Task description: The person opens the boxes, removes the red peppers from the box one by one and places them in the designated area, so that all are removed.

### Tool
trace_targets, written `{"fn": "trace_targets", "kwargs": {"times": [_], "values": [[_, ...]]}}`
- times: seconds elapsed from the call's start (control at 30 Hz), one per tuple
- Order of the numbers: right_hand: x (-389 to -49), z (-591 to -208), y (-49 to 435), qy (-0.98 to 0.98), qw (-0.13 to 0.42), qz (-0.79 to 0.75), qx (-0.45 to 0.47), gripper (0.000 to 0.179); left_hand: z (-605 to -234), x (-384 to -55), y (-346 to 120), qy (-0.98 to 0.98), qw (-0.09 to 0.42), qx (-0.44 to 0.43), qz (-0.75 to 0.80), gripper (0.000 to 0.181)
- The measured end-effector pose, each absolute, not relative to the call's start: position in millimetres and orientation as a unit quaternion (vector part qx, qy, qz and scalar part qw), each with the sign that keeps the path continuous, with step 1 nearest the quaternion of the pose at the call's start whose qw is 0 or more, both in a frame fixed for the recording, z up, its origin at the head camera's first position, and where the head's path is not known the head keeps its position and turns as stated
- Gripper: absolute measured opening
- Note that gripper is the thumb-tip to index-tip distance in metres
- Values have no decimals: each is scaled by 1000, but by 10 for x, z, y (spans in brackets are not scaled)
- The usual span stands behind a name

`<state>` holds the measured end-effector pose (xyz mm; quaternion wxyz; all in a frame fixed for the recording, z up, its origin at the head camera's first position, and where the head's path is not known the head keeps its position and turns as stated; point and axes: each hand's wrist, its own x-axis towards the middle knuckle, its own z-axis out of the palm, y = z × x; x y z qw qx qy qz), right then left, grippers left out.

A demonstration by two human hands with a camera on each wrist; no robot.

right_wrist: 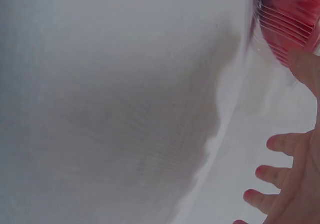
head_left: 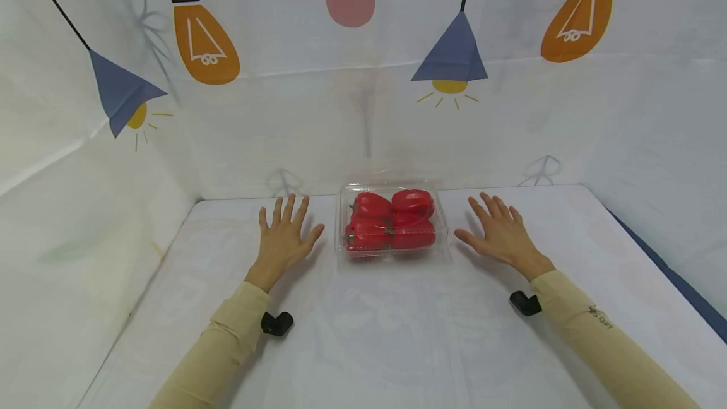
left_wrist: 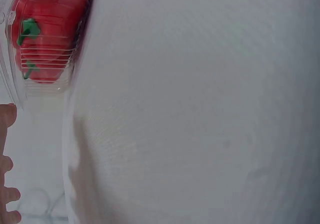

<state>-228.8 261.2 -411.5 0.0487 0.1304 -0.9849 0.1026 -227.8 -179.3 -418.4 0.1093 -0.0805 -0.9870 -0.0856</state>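
A clear plastic clamshell box (head_left: pixel 394 256) sits at the back middle of the white table, its lid down over several red bell peppers (head_left: pixel 369 234). Green stems (left_wrist: pixel 30 29) show through its ribbed side in the left wrist view. To the left of the box is my left hand (head_left: pixel 282 242), fingers spread and thumb pointing toward it, holding nothing. My right hand (head_left: pixel 502 238) is on the other side, palm down with its fingers apart and nothing in them. Its thumb (right_wrist: pixel 303 68) overlaps the box's edge in the right wrist view.
The white-covered table (head_left: pixel 392 346) ends at a white curtain (head_left: pixel 272 131) printed with lamps and bulbs. Another white sheet (head_left: pixel 74 238) hangs along the left side. A black wrist mount (head_left: pixel 277 324) sticks out from the left sleeve, and a similar black mount (head_left: pixel 525 303) from the right.
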Motion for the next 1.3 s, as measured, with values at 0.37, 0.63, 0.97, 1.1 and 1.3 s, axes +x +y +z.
{"fn": "trace_targets", "kwargs": {"times": [0.37, 0.63, 0.97, 1.1, 1.3], "values": [[-2281, -4136, 2616, -985, 49, 102, 131, 86, -4193, -2286, -1778, -987, 103, -84, -90, 78], [-2296, -4139, 2624, -982, 59, 118, 134, 84, -4170, -2271, -1768, -986, 103, -82, -102, 76], [-2308, -4141, 2605, -965, 95, 183, 163, 71, -4178, -2273, -1813, -985, 100, -82, -113, 75], [-2313, -4148, 2579, -947, 112, 233, 193, 60, -4195, -2258, -1804, -977, 108, -92, -158, 70], [-2262, -4148, 2532, -922, 127, 294, 218, 44, -4231, -2225, -1736, -922, 118, -134, -344, 59]]}}
